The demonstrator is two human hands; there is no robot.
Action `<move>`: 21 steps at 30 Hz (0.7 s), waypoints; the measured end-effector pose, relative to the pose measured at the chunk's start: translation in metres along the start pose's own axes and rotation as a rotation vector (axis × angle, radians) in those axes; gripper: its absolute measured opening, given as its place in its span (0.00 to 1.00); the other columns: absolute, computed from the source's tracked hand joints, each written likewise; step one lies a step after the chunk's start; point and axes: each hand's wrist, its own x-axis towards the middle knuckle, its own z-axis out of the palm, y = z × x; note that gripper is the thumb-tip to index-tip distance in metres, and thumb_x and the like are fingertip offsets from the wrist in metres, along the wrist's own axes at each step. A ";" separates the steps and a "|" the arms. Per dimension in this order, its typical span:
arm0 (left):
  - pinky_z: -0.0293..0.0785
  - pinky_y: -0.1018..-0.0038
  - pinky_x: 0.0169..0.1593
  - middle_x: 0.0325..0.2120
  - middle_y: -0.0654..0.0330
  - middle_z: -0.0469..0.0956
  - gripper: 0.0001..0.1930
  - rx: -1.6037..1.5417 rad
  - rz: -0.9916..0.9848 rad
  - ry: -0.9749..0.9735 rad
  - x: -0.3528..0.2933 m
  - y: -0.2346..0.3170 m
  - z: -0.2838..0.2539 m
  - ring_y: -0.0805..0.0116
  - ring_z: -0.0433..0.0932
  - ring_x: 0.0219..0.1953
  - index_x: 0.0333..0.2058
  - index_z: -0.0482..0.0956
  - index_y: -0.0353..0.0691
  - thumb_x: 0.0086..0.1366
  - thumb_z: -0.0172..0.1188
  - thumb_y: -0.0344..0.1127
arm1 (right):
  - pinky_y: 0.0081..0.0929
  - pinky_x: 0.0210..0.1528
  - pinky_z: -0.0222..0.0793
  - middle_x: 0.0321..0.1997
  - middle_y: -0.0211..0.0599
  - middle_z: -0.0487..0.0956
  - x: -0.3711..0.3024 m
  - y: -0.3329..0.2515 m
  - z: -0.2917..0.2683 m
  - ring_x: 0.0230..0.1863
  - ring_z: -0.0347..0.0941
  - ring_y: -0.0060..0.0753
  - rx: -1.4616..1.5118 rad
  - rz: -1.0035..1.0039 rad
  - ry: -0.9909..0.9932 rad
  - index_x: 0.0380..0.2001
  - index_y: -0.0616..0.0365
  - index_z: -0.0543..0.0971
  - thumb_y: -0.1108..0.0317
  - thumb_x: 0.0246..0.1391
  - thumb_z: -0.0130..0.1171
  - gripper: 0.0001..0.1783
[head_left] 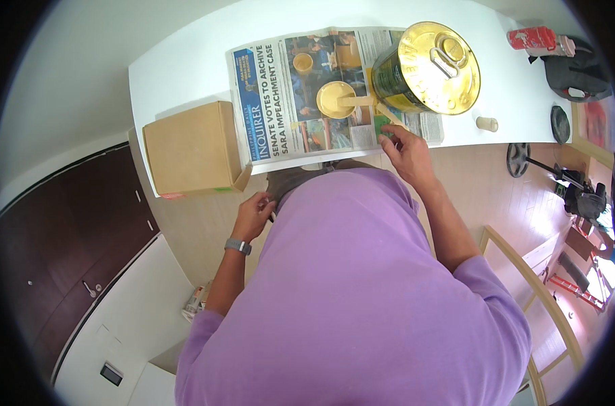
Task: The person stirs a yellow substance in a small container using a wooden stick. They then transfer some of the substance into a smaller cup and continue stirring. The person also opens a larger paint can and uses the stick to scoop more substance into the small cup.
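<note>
My right hand (407, 154) hovers at the table's near edge, thumb and forefinger apart. Just beyond its fingertips lies a flat wooden stick (392, 116); whether they touch cannot be told. A round yellowish cup (330, 103), with another wooden stick (357, 101) across its rim, sits on a spread newspaper (299, 101). To their right is a large tin can (434, 71) with a shiny gold top and ring handle. My left hand (254, 211) is low beside my trousers, its fingers curled; what they hold, if anything, is hidden.
A brown cardboard box (191, 145) stands at the white table's (192, 51) left edge. A small beige cylinder (487, 124) is right of the can. Farther right lie a red can-like object (531, 38) and a black bag (579, 71). A wooden-framed piece (524, 287) stands behind my right arm.
</note>
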 end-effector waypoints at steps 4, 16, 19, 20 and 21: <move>0.82 0.55 0.58 0.57 0.43 0.82 0.30 0.511 -0.262 -0.004 -0.010 -0.105 0.034 0.48 0.84 0.56 0.63 0.78 0.37 0.65 0.75 0.38 | 0.35 0.37 0.76 0.29 0.47 0.85 0.010 0.008 0.009 0.29 0.81 0.36 0.084 0.078 -0.021 0.55 0.64 0.85 0.53 0.66 0.69 0.25; 0.78 0.57 0.61 0.56 0.47 0.84 0.37 0.586 0.303 -0.211 0.027 -0.035 0.033 0.47 0.85 0.55 0.70 0.72 0.44 0.61 0.72 0.31 | 0.35 0.36 0.75 0.27 0.45 0.84 0.074 -0.001 0.049 0.29 0.80 0.36 0.203 0.040 0.116 0.47 0.62 0.86 0.55 0.69 0.65 0.19; 0.78 0.58 0.58 0.47 0.51 0.88 0.33 0.311 0.124 -0.207 0.013 0.011 0.011 0.51 0.86 0.50 0.66 0.78 0.47 0.60 0.75 0.35 | 0.39 0.36 0.75 0.28 0.49 0.83 0.067 -0.030 0.042 0.29 0.80 0.43 0.108 -0.048 0.131 0.44 0.61 0.86 0.56 0.70 0.64 0.17; 0.78 0.58 0.57 0.44 0.52 0.88 0.31 0.174 0.053 -0.190 0.012 0.032 0.003 0.52 0.86 0.49 0.63 0.80 0.48 0.60 0.76 0.36 | 0.41 0.37 0.75 0.29 0.50 0.83 0.066 -0.037 0.038 0.30 0.81 0.47 0.096 -0.055 0.136 0.43 0.62 0.86 0.57 0.70 0.64 0.16; 0.78 0.58 0.57 0.44 0.52 0.88 0.29 0.127 0.161 -0.101 0.012 0.063 -0.008 0.52 0.86 0.48 0.60 0.82 0.45 0.60 0.77 0.38 | 0.43 0.37 0.75 0.29 0.51 0.84 0.068 -0.043 0.035 0.31 0.81 0.51 0.085 -0.065 0.138 0.43 0.62 0.86 0.58 0.70 0.64 0.16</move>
